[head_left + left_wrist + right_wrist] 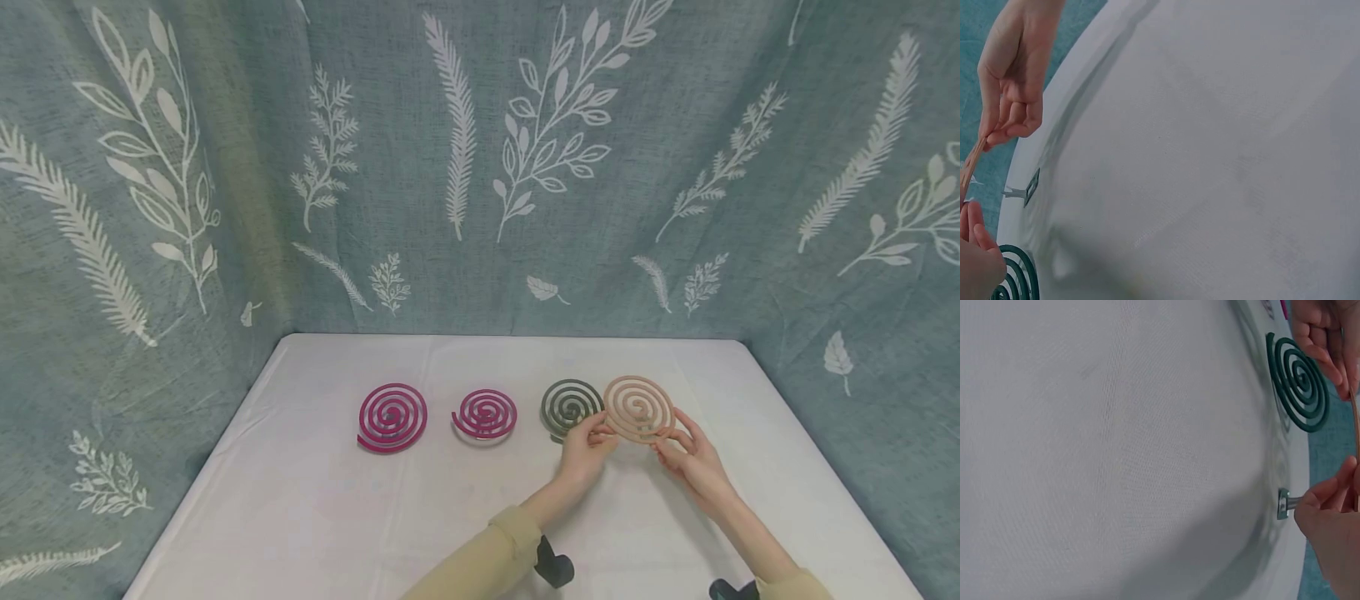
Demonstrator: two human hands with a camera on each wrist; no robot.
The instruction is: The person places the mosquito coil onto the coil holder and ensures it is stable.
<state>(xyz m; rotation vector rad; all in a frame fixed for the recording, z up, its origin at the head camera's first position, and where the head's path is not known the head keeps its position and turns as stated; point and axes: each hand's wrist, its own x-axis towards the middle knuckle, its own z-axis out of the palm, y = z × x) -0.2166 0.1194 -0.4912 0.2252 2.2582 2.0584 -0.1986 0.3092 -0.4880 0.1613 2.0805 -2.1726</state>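
Both hands hold a tan mosquito coil (638, 409) above the table, its flat spiral face showing in the head view. My left hand (583, 450) pinches its left edge; my right hand (697, 467) pinches its lower right edge. In the wrist views the tan coil appears nearly edge-on. A green mosquito coil (572, 407) is just behind the left hand, which covers part of its lower right rim. Beneath the hands, a small metal stand (1284, 504) is on the table; in the head view I cannot make it out.
Two magenta mosquito coils are to the left: a larger-looking coil (392, 418) and another coil (486, 414) with a shadow under it. A white cloth covers the table (360, 525). Blue-green leaf-patterned curtains (480, 167) hang behind and at both sides.
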